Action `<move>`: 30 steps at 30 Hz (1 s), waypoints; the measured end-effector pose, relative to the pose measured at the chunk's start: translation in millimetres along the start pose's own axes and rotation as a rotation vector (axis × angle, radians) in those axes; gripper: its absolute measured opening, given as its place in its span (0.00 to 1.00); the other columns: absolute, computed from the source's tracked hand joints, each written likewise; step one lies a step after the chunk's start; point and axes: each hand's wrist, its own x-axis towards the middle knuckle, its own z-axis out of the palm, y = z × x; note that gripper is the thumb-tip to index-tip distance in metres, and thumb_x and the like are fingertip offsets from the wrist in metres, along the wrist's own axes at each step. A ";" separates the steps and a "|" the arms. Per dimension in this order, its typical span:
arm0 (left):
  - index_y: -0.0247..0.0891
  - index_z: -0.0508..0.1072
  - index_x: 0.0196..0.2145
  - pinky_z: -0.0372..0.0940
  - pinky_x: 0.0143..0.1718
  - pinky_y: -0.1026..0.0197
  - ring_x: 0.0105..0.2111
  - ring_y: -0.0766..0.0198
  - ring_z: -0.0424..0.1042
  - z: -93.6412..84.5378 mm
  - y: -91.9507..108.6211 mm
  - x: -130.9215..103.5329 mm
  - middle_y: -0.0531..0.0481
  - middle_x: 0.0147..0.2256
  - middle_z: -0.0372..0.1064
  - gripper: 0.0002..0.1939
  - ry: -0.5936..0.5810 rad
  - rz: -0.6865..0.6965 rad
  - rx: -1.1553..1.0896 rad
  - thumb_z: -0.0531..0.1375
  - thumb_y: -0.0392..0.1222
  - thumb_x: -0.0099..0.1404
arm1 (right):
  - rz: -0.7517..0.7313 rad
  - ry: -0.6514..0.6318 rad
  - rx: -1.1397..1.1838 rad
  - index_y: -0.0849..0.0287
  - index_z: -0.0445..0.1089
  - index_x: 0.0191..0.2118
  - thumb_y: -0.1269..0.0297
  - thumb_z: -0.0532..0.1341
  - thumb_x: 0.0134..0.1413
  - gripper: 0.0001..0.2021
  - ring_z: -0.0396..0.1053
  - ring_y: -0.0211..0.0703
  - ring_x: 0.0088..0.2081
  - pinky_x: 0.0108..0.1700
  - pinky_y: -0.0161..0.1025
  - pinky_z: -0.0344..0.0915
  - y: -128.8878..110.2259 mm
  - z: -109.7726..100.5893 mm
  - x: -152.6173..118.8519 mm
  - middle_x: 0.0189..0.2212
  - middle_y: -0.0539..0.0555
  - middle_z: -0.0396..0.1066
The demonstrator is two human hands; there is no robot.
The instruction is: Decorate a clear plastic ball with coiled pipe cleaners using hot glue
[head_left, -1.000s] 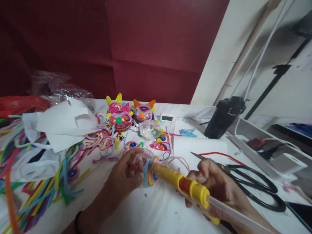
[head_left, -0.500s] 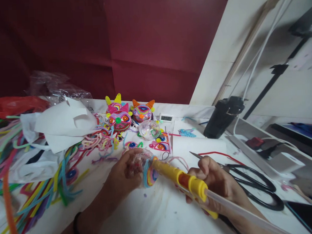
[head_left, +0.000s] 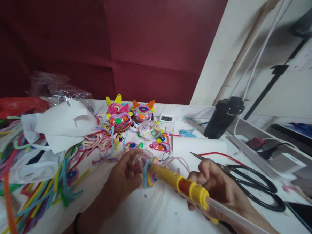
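My left hand (head_left: 124, 172) is closed around a clear plastic ball (head_left: 136, 164), whose right side carries rings of coloured pipe cleaner (head_left: 149, 175) in light blue, yellow, orange and pink. In my right hand (head_left: 217, 187) is a yellow hot glue gun (head_left: 179, 182), with a long whitish glue stick (head_left: 229, 212) coming out of its back end. The gun's nozzle meets the coloured rings; whether it touches them or stops just short I cannot tell. Black-handled scissors (head_left: 253, 180) lie beside my right hand, partly behind it.
Loose pipe cleaners (head_left: 45, 192) and crumpled white paper (head_left: 64, 125) cover the left side. Finished animal-face balls (head_left: 119, 120) stand at the back near a small digital clock (head_left: 166, 118). A black cylinder (head_left: 222, 117) and a tray with a white charger (head_left: 286, 164) are at right.
The glue gun's rear end and my right hand have shifted very slightly right and down. My left hand and the ball stay nearly in place.
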 end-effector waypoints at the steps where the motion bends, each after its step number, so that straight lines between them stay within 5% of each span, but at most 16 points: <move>1: 0.40 0.74 0.50 0.63 0.26 0.67 0.29 0.65 0.68 0.1 -0.6 0.3 0.53 0.33 0.71 0.29 0.002 0.002 0.001 0.66 0.36 0.47 | -0.010 -0.002 0.011 0.50 0.54 0.34 0.57 0.80 0.40 0.31 0.73 0.37 0.24 0.20 0.27 0.60 2.2 -2.1 0.8 0.28 0.48 0.78; 8: 0.40 0.75 0.51 0.62 0.25 0.68 0.28 0.66 0.68 -0.5 -2.2 -0.1 0.53 0.33 0.72 0.30 0.007 0.003 0.005 0.66 0.35 0.47 | -0.060 -0.003 0.013 0.49 0.56 0.35 0.47 0.77 0.42 0.29 0.71 0.39 0.23 0.20 0.30 0.61 10.9 -12.1 3.7 0.28 0.49 0.78; 18: 0.41 0.74 0.52 0.63 0.25 0.68 0.28 0.66 0.69 -3.7 -6.9 0.6 0.51 0.38 0.75 0.29 -0.005 0.018 -0.004 0.65 0.35 0.50 | -0.086 -0.017 -0.185 0.47 0.63 0.39 0.68 0.75 0.49 0.21 0.75 0.44 0.40 0.37 0.37 0.72 -2.2 -12.2 -23.5 0.41 0.51 0.74; 22: 0.40 0.74 0.50 0.68 0.32 0.66 0.36 0.62 0.74 -3.6 -7.5 1.4 0.48 0.44 0.77 0.29 -0.011 0.037 -0.008 0.66 0.34 0.48 | 0.044 -0.092 -0.351 0.45 0.65 0.41 0.61 0.71 0.54 0.14 0.78 0.50 0.39 0.36 0.43 0.75 1.6 -18.4 -36.5 0.45 0.54 0.72; 26: 0.40 0.74 0.52 0.68 0.36 0.64 0.34 0.64 0.73 -0.8 -5.0 -0.5 0.48 0.43 0.77 0.29 -0.014 0.042 -0.014 0.65 0.33 0.49 | -0.289 -0.253 -0.860 0.49 0.68 0.38 0.54 0.70 0.54 0.12 0.75 0.51 0.33 0.32 0.41 0.73 20.0 -33.8 -28.5 0.35 0.54 0.74; 30: 0.40 0.73 0.51 0.68 0.36 0.65 0.33 0.65 0.71 0.8 -3.0 -2.8 0.51 0.41 0.76 0.29 -0.012 0.045 -0.007 0.65 0.32 0.49 | -0.679 -0.338 -1.303 0.55 0.69 0.40 0.51 0.59 0.66 0.12 0.72 0.52 0.37 0.40 0.46 0.69 20.0 -26.4 -16.6 0.33 0.56 0.75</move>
